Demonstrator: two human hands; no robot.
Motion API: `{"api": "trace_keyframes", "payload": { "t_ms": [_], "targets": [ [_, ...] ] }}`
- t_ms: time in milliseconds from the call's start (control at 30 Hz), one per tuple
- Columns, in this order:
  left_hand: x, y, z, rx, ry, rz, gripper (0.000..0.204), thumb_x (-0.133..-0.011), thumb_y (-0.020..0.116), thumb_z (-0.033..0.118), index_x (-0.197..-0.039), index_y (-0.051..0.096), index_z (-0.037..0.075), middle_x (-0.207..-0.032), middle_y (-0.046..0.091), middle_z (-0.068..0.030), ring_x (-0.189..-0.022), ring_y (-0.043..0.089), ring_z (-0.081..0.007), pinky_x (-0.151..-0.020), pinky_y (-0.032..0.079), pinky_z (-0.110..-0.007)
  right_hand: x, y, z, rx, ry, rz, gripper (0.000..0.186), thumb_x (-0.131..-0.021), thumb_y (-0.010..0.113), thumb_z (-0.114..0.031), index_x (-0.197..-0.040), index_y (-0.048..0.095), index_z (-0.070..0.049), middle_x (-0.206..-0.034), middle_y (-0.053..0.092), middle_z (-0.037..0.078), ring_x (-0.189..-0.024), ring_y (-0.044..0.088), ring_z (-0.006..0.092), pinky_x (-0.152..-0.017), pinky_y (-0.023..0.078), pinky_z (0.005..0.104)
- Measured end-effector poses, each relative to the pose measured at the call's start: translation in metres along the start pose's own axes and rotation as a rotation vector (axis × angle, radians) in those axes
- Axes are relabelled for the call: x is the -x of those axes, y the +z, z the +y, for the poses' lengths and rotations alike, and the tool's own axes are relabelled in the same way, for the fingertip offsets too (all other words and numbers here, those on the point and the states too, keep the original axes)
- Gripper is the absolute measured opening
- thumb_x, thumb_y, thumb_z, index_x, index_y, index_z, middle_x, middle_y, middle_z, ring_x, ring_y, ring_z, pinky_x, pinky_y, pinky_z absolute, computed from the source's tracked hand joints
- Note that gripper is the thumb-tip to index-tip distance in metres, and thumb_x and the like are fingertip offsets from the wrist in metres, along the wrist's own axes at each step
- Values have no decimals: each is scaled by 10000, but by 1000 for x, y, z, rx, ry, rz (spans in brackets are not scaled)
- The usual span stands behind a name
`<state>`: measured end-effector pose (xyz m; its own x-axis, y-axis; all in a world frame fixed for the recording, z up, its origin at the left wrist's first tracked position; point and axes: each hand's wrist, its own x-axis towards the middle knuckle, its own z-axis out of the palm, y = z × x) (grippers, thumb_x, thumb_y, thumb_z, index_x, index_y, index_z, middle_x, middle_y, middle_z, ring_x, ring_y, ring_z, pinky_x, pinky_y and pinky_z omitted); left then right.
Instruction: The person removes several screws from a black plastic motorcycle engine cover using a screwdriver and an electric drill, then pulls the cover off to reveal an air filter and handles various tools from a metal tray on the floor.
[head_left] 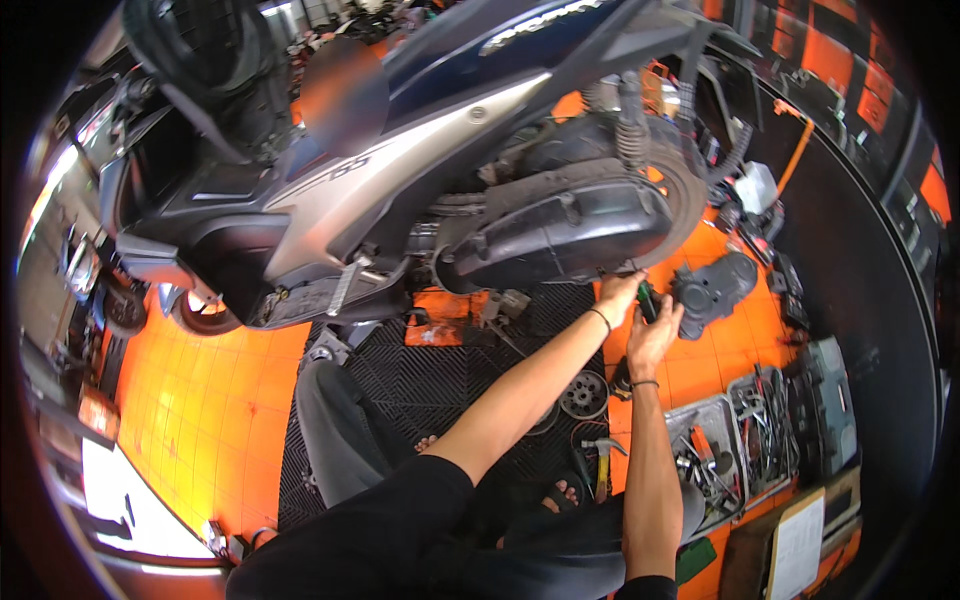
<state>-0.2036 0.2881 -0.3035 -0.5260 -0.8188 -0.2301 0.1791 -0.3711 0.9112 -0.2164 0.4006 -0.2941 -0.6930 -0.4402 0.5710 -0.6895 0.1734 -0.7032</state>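
A dark scooter with a silver side panel (365, 175) fills the upper view, its long black transmission casing (555, 235) facing me. My left hand (618, 298) is closed at the casing's lower rear edge; what its fingers grip is hidden. Just below it, my right hand (655, 337) grips a green-handled tool (645, 298), pointed up at the underside of the casing. A loose dark grey cover (714, 292) lies on the orange floor right beside my right hand.
A black ribbed mat (340, 420) lies beneath me, with a metal disc (582, 394) and a hammer (604, 467) on it or at its edge. Tool trays (760, 425), a grey case (828, 400) and a board with white paper (798, 545) stand at right. Another two-wheeler (122, 310) stands at far left.
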Motion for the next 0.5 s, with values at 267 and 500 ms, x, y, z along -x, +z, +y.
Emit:
{"api": "trace_keyframes", "payload": {
  "t_ms": [267, 500],
  "targets": [
    [10, -7, 20, -157, -15, -38, 474, -943, 674, 383, -1223, 669, 0, -1339, 607, -200, -1319, 493, -289, -1091, 370, -404, -11, -28, 14, -1406, 1158, -416, 381, -1023, 513, -435, -1060, 512, -56, -757, 515, 53, -533, 386, 77, -473, 340, 204],
    [1, -9, 14, 55, 139, 37, 309, -884, 744, 185, -1125, 692, -1, -1163, 689, -111, -1077, 607, -213, -947, 449, -363, 2, 9, -5, -1033, 735, -68, 172, -948, 637, -109, -1049, 510, -54, -947, 580, 66, -657, 492, 87, -547, 418, 222]
  ]
}}
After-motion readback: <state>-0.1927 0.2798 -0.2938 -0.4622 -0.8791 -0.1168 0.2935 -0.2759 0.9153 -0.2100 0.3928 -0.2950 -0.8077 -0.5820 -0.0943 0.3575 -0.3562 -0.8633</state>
